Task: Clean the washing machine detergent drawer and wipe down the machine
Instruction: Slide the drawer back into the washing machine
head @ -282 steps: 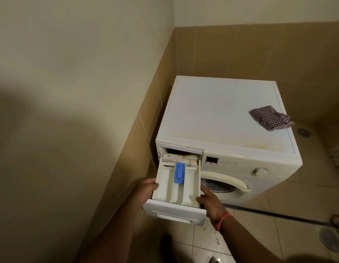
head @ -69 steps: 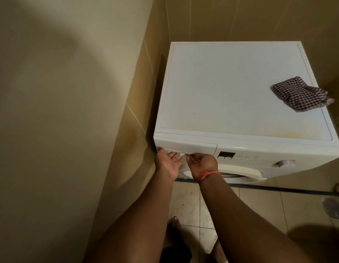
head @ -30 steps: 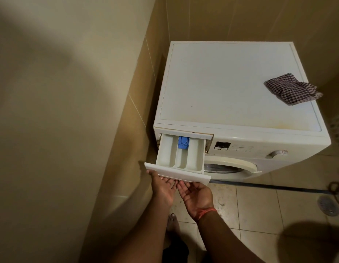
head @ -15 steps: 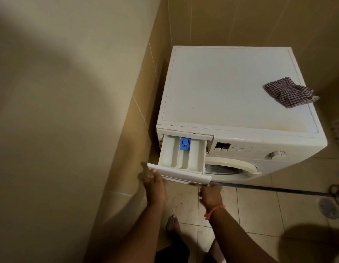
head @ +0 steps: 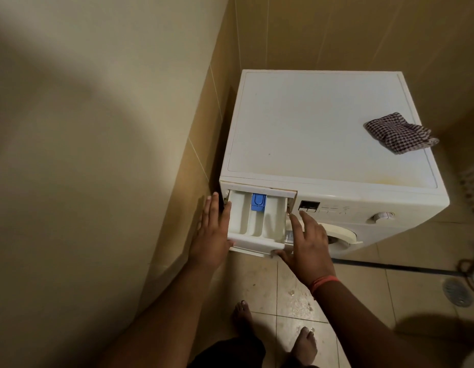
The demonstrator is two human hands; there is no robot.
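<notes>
our left hand (head: 212, 235) and right hand (head: 304, 239) flank the drawer (head: 257, 221), fingers straight along its sides, thumbs at its front corners, so neither closes round it; it juts half out of the machine (head: 323, 123), and we judge an even, level pull frees it best. the wall (head: 97, 155) crowds our left hand, with free room only back toward us, while the cloth (head: 399, 132) lies far off past our right hand.

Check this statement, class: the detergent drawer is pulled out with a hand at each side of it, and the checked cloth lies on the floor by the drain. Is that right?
One detail is wrong. The head view shows the checked cloth lying on top of the washing machine, at its right edge, not on the floor. The rest holds: the detergent drawer is pulled out, with the left hand and right hand at its sides.
</notes>
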